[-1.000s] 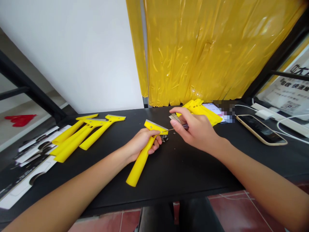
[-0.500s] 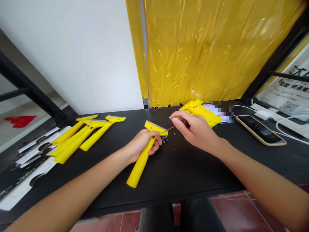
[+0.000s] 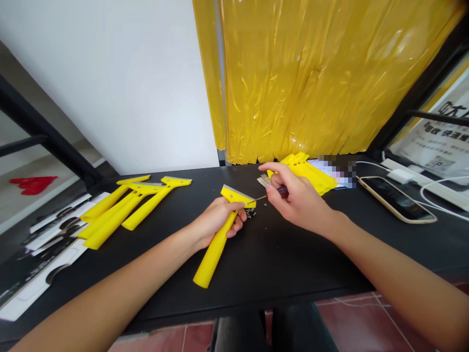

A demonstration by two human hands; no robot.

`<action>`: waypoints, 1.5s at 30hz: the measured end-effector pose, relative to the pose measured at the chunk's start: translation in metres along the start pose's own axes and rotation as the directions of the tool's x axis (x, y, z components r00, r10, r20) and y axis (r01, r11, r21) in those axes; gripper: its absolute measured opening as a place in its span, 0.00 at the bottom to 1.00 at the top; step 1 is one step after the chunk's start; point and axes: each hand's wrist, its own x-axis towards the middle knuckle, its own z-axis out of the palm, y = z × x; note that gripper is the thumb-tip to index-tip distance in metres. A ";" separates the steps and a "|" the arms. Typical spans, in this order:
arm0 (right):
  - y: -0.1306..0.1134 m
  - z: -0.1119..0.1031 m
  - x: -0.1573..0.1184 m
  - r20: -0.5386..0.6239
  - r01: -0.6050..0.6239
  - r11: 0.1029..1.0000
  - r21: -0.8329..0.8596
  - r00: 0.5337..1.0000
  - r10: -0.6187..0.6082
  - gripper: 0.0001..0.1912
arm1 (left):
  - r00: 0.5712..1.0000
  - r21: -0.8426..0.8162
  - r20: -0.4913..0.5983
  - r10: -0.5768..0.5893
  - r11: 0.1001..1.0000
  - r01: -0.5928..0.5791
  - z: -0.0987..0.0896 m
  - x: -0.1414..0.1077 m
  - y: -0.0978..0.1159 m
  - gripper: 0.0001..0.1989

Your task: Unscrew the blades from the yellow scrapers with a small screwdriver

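Note:
My left hand (image 3: pixel 220 217) is wrapped round the neck of a yellow scraper (image 3: pixel 212 259), with the thumb across its head. A metal strip runs along the head's top edge. My right hand (image 3: pixel 293 198) holds a screwdriver (image 3: pixel 281 191) by its dark red handle, index finger raised off it. The thin shaft slants to the screw at the right end of the scraper head. Small screws and nuts (image 3: pixel 250 213) lie just beside the head. Behind my right hand are some metal blades (image 3: pixel 263 181) and a pile of yellow parts (image 3: pixel 311 175).
Several yellow scrapers (image 3: pixel 146 208) lie at the left, near white and black packages (image 3: pixel 54 271). A phone (image 3: pixel 397 198), white cables and a power strip (image 3: pixel 436 188) are at the right. Yellow plastic sheeting (image 3: pixel 293 88) hangs behind the black table (image 3: pixel 293 274).
My right index finger has lifted and stretched out from the screwdriver handle, uncovering the metal blades behind. My left hand and the scraper stay nearly as they were.

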 end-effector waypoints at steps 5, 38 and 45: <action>-0.002 0.000 -0.001 -0.025 0.033 0.999 -0.034 0.999 -0.034 0.22 | 1.000 0.017 0.012 0.013 1.000 -0.013 -0.001 0.002 -0.001 0.16; 0.003 -0.003 0.002 -0.022 -0.020 1.000 -0.006 1.000 0.020 0.14 | 1.000 -0.121 0.005 -0.031 0.992 0.031 0.001 -0.001 0.006 0.14; 0.000 -0.004 0.002 -0.026 0.012 0.999 0.038 1.000 -0.011 0.17 | 1.000 -0.070 0.030 -0.004 0.998 0.006 -0.001 -0.002 0.007 0.15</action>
